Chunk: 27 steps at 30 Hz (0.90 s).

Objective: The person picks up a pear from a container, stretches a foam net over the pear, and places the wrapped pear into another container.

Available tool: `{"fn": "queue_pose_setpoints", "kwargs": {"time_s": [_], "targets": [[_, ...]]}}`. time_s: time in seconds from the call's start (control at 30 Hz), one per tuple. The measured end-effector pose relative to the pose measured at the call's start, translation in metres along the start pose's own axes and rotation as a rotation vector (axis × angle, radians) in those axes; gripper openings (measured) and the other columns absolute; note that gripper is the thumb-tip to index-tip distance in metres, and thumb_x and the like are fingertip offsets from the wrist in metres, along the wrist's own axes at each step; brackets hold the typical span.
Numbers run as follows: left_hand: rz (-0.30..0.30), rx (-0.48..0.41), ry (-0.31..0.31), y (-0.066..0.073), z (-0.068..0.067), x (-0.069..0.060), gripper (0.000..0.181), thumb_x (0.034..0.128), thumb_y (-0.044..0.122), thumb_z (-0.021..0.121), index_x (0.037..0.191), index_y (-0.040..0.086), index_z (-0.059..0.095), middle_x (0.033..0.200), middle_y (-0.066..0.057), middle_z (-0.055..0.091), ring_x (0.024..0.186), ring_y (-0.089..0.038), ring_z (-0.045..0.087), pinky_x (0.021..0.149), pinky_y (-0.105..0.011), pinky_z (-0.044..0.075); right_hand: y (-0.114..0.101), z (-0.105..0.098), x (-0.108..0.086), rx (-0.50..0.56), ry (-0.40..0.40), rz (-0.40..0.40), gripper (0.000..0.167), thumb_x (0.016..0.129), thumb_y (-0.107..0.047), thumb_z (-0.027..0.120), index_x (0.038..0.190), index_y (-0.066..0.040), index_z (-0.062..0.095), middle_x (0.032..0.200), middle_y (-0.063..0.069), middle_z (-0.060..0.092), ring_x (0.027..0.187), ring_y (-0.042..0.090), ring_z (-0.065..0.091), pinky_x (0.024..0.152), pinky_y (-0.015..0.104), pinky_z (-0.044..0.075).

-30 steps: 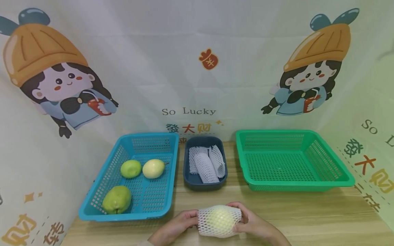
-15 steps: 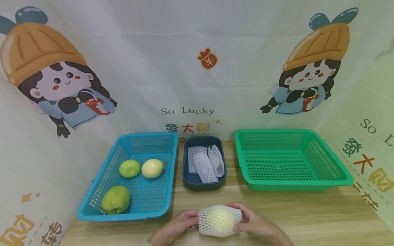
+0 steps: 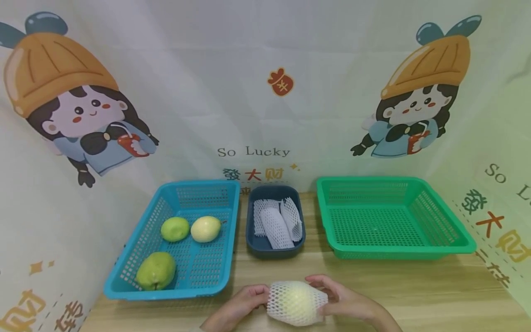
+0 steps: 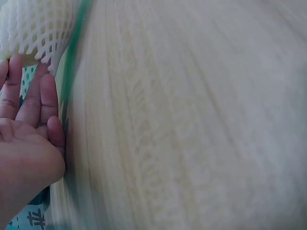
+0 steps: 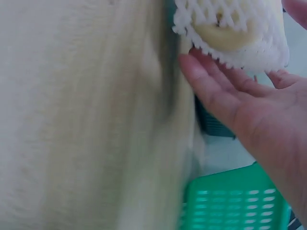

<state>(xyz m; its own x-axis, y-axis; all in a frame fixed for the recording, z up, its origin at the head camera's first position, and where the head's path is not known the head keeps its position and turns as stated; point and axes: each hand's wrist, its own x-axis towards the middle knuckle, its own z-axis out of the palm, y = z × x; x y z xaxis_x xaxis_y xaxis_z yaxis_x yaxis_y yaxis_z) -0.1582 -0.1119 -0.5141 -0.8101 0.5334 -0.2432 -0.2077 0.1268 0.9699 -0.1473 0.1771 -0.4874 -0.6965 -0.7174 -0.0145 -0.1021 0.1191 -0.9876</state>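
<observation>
A pale yellow fruit (image 3: 299,299) sits inside a white foam net sleeve (image 3: 279,302), held between both hands low in the head view. My left hand (image 3: 249,299) pinches the sleeve's left end; in the left wrist view its fingertips (image 4: 15,61) meet the net's edge. My right hand (image 3: 342,299) holds the right end, thumb in front and the other fingers behind. In the right wrist view the fruit's end (image 5: 223,37) shows through the sleeve's open mouth, with fingers beneath it. The fruit's exact kind is hard to tell through the net.
At left, a blue basket (image 3: 170,293) holds a large green fruit (image 3: 156,271), a smaller green fruit (image 3: 175,229) and a pale yellow one (image 3: 206,229). A dark blue bin (image 3: 275,253) with several foam net sleeves (image 3: 277,228) stands mid-table. A green basket (image 3: 398,249) stands at right.
The netted fruit has dropped slightly toward the person. The right hand's fingers have shifted to the right along the sleeve, uncovering more of its right end. The left hand keeps its hold.
</observation>
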Motion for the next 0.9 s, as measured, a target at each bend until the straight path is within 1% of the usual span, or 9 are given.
{"fn": "queue_pose_setpoints", "kwargs": {"time_s": [0.07,0.17,0.23,0.3,0.4,0.5,0.57,0.67,0.9], "targets": [[0.006,0.021,0.011,-0.001,0.002,0.0,0.024,0.0902,0.017,0.053,0.093,-0.006,0.06,0.079,0.008,0.058,0.08,-0.008,0.049,0.075,-0.023,0.039,-0.003,0.002,0.002,-0.089,0.03,0.029,0.064,0.087,-0.016,0.062,0.139,0.001,0.03,0.137,0.028,0.036,0.117,0.004,0.045,0.093,0.02,0.039],[0.015,0.065,0.036,-0.003,0.005,0.001,0.027,0.0884,0.015,0.054,0.095,-0.011,0.058,0.078,0.009,0.058,0.081,-0.008,0.05,0.074,-0.022,0.038,-0.01,0.008,0.006,-0.273,0.091,0.076,0.068,0.083,-0.028,0.067,0.138,-0.003,0.034,0.137,0.022,0.041,0.12,0.019,0.046,0.095,0.027,0.04],[0.023,0.089,0.05,-0.004,0.006,0.002,0.027,0.0876,0.014,0.054,0.094,-0.012,0.057,0.076,0.009,0.058,0.08,-0.008,0.051,0.073,-0.022,0.039,-0.016,0.013,0.009,-0.413,0.131,0.095,0.073,0.081,-0.035,0.07,0.137,-0.002,0.037,0.135,0.02,0.044,0.119,0.03,0.047,0.096,0.036,0.042],[0.025,0.091,0.06,-0.005,0.008,0.003,0.027,0.0876,0.014,0.054,0.094,-0.012,0.056,0.075,0.01,0.058,0.08,-0.007,0.051,0.073,-0.023,0.039,-0.023,0.019,0.014,-0.546,0.172,0.098,0.077,0.078,-0.04,0.071,0.135,-0.001,0.039,0.134,0.019,0.045,0.12,0.034,0.046,0.097,0.046,0.042],[0.043,0.077,0.057,-0.004,0.008,0.003,0.029,0.0892,0.013,0.054,0.095,-0.015,0.055,0.076,0.008,0.058,0.081,-0.007,0.053,0.075,-0.023,0.041,-0.035,0.029,0.021,-0.708,0.221,0.083,0.076,0.074,-0.038,0.074,0.133,-0.002,0.043,0.132,0.017,0.047,0.12,0.034,0.046,0.097,0.052,0.04],[0.056,0.069,0.046,-0.003,0.009,0.003,0.029,0.0904,0.013,0.053,0.096,-0.016,0.055,0.078,0.008,0.059,0.082,-0.007,0.054,0.078,-0.022,0.043,-0.045,0.039,0.027,-0.85,0.24,0.085,0.07,0.072,-0.031,0.077,0.13,-0.006,0.046,0.13,0.012,0.048,0.119,0.03,0.046,0.096,0.049,0.042],[0.063,0.069,0.042,-0.002,0.009,0.002,0.028,0.0907,0.012,0.054,0.096,-0.016,0.056,0.08,0.007,0.059,0.083,-0.007,0.054,0.078,-0.022,0.043,-0.05,0.045,0.03,-0.948,0.228,0.101,0.066,0.071,-0.027,0.078,0.128,-0.009,0.048,0.127,0.01,0.049,0.115,0.028,0.048,0.094,0.046,0.044],[0.067,0.069,0.04,-0.003,0.009,0.001,0.025,0.0909,0.011,0.053,0.093,-0.013,0.056,0.083,0.005,0.06,0.085,-0.007,0.053,0.079,-0.022,0.043,-0.053,0.053,0.031,-1.075,0.191,0.123,0.064,0.071,-0.027,0.078,0.126,-0.012,0.05,0.122,0.009,0.051,0.109,0.027,0.049,0.091,0.043,0.046],[0.083,0.076,0.048,-0.003,0.008,0.0,0.025,0.09,0.01,0.053,0.095,-0.014,0.057,0.084,0.005,0.059,0.085,-0.007,0.053,0.079,-0.02,0.042,-0.047,0.061,0.035,-1.18,0.192,0.068,0.066,0.065,-0.027,0.08,0.122,-0.011,0.051,0.114,0.008,0.052,0.102,0.025,0.05,0.087,0.042,0.046]]}}
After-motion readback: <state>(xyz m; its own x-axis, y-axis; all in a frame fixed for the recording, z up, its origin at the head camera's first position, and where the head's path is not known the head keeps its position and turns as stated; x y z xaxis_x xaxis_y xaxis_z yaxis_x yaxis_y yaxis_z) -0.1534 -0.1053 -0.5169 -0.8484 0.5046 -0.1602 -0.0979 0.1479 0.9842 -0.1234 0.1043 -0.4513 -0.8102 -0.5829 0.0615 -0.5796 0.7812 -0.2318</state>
